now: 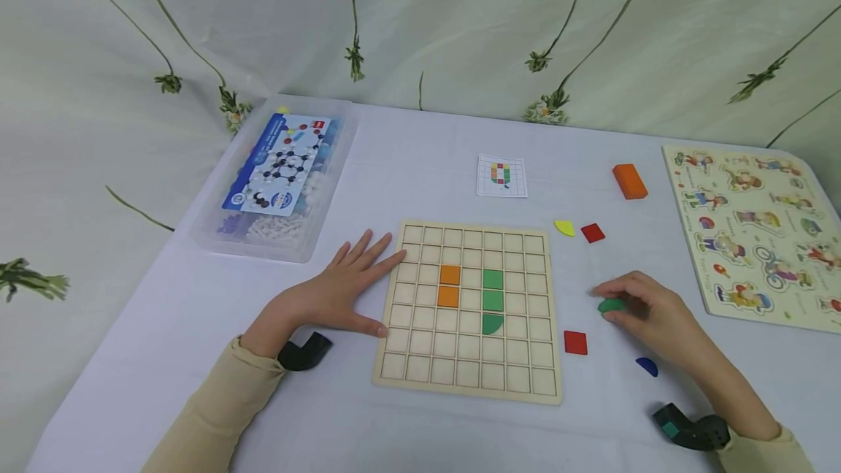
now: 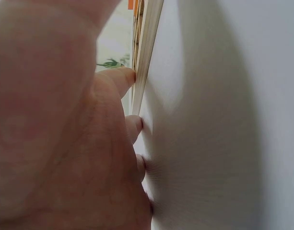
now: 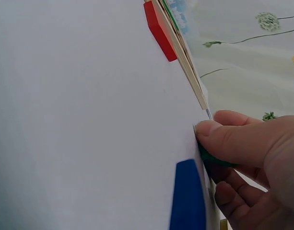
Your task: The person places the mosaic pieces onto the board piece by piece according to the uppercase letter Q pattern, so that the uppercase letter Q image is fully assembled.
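A wooden grid board (image 1: pixel 434 372) lies flat, holding two orange squares (image 1: pixel 450 285), two green squares (image 1: pixel 493 290) and a green quarter-circle (image 1: pixel 491 324). Spread flat at the board's left side, my left hand (image 1: pixel 344 287) has its thumb and index fingertip at the edge; the left wrist view shows fingertips against the board's side (image 2: pixel 146 52). To the right of the board, my right hand (image 1: pixel 647 312) pinches a green block with a curved edge (image 1: pixel 611 305) between thumb and fingers, low over the cloth. The fingers partly hide this block (image 3: pixel 214 158).
Near my right hand lie a blue half-circle (image 1: pixel 647 366), red squares (image 1: pixel 575 342), a yellow quarter-circle (image 1: pixel 564 228) and an orange block (image 1: pixel 630 181). A pattern card (image 1: pixel 502 176) lies behind the board. A plastic case (image 1: pixel 279 174) stands left, a picture puzzle (image 1: pixel 755 236) right.
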The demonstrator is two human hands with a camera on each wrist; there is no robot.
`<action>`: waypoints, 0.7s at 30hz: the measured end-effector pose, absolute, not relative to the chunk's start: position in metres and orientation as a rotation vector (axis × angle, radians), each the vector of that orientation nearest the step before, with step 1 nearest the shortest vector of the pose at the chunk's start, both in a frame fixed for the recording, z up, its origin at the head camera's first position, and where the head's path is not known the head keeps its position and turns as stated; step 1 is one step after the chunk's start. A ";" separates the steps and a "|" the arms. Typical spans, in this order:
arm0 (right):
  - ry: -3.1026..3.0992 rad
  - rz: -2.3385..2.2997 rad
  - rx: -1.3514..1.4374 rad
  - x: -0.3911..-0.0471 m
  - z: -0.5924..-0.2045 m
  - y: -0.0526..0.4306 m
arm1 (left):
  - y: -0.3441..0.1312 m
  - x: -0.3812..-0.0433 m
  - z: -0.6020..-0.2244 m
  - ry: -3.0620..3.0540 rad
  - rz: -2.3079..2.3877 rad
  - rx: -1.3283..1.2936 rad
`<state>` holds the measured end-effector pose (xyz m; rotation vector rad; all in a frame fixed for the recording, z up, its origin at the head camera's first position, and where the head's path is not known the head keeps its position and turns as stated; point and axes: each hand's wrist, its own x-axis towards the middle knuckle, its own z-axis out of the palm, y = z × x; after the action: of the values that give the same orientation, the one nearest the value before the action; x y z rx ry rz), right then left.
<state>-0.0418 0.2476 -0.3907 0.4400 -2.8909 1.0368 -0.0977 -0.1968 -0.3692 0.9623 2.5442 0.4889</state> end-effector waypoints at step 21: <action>-2.789 1.275 0.416 -0.069 -0.357 0.207 | -0.197 -0.099 -0.371 2.545 0.474 0.950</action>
<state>-0.0689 0.2073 -0.3566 0.4162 -2.7894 1.2751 -0.0986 -0.1969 -0.3708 0.9495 2.5448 0.4736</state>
